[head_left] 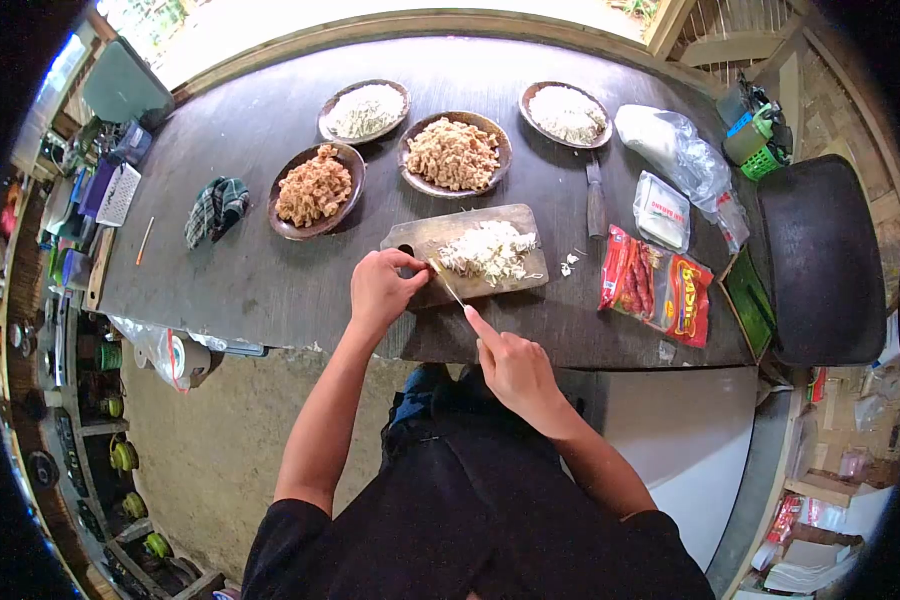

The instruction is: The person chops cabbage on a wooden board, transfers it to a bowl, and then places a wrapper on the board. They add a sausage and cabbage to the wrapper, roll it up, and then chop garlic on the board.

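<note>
Checked cloth [217, 205]: flat on the counter [250, 275], well left of the chopping board [422, 236].
Brown-filled bowl [315, 188]: just beyond the board's left end.
Pale-filled bowl [365, 110]: farther back, left of the board.
Second brown bowl [455, 152]: directly behind the board, near it.
Left hand [382, 287]: on the board's left end, grip curled tight with the fingertips tucked by the blade; anything pinched inside is hidden.
Knife [448, 283]: slanted across the board's near edge, tip toward the left hand.
Chopped white pile [490, 248]: heaped on the board's middle and right half.
Right hand [515, 370]: in front of the board, grip clenched around the knife handle, index finger stretched along it.
Spare knife [596, 200]: lying just right of the board.
Red packet [655, 285]: right of the board, near the counter edge.
</note>
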A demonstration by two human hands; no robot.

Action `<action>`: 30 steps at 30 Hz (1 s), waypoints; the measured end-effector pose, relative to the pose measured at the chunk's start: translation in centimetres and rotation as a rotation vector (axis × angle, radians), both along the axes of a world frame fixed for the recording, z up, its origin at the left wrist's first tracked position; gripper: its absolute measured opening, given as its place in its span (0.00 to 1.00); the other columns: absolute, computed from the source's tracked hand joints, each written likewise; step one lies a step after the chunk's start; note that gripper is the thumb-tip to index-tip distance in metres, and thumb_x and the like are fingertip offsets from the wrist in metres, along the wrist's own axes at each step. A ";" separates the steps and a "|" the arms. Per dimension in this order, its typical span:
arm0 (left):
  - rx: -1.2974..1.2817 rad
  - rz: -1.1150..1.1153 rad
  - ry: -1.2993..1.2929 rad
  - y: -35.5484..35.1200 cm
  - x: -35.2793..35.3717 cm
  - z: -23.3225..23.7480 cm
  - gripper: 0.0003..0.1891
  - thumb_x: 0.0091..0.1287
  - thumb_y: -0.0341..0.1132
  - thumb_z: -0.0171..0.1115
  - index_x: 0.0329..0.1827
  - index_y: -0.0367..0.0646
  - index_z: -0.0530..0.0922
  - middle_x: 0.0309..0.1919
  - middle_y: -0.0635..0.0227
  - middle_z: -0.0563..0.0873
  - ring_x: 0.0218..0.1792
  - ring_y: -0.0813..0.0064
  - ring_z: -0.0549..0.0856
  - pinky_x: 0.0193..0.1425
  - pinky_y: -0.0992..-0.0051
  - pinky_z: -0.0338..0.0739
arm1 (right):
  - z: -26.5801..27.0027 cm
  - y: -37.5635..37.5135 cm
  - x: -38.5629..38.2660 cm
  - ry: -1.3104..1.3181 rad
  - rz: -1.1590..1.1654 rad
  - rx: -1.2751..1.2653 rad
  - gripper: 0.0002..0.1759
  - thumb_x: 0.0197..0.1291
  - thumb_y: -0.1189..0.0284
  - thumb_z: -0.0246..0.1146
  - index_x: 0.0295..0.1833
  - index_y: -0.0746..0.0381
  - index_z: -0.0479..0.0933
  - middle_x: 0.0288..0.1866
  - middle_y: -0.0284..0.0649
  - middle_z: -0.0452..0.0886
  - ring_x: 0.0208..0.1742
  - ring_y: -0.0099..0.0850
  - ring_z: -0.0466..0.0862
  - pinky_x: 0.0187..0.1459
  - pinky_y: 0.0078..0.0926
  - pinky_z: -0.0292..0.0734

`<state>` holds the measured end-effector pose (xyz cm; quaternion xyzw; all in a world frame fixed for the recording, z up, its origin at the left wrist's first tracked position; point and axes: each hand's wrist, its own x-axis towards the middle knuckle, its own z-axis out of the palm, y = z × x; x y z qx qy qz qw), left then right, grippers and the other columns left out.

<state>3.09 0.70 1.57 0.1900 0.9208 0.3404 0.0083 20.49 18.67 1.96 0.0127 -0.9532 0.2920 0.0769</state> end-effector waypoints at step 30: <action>0.012 -0.006 -0.011 0.3 0.2 0.2 0.09 0.57 0.40 0.75 0.35 0.46 0.92 0.37 0.64 0.92 0.43 0.59 0.89 0.51 0.62 0.82 | 0.2 -0.7 -1.1 -0.057 -0.015 0.106 0.33 0.71 0.73 0.61 0.80 0.49 0.69 0.24 0.50 0.80 0.26 0.52 0.84 0.32 0.52 0.82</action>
